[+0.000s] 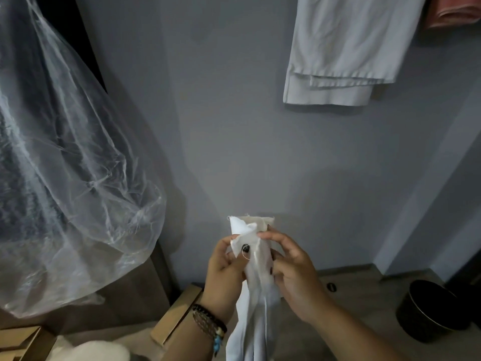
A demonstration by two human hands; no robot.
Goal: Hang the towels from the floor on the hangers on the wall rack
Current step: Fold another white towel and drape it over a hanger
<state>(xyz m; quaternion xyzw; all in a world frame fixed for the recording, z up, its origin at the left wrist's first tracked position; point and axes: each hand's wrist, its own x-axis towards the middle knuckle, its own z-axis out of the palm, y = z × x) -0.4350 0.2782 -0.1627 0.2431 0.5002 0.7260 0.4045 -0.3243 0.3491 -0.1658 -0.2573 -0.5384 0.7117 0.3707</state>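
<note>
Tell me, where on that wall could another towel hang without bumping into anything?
Bare wall lies between the plastic-covered garment and the hung white towel. The upper right is crowded: that towel beside a pink cloth.

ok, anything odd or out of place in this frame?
Nothing damaged or spilled. The white towel is bunched and folded, not spread, gripped between the left hand and right hand. On the wall, the hung grey towel hangs unevenly, its layers ending at different heights.

Matt white cloth towel (256, 272), glossy clear plastic cover (73, 178), cardboard box (177, 316).
</note>
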